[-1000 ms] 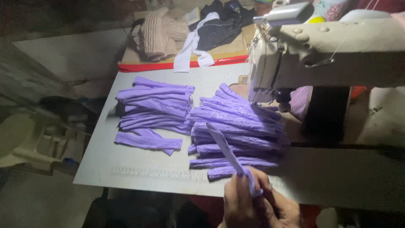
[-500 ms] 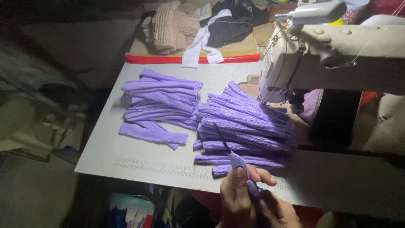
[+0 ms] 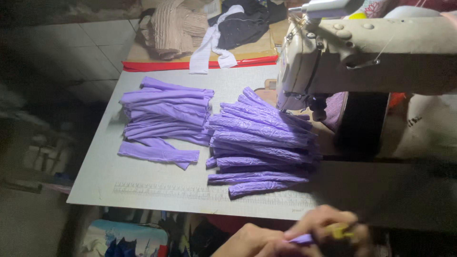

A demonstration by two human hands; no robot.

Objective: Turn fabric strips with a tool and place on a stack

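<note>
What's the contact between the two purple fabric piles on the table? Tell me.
Touching. The head view shows the left pile meeting the right pile around its upper strips, with no bare table between them there.

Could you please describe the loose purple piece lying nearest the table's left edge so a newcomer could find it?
Start at the sewing machine, then cross both purple piles to the left pile. The piece lies flat below it, separate rather than stacked.

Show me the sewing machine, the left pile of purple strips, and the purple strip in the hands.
sewing machine point(image 3: 381, 52), head view, arm body.
left pile of purple strips point(image 3: 164, 114), head view, pile middle.
purple strip point(image 3: 301, 239), head view, visible end.
</note>
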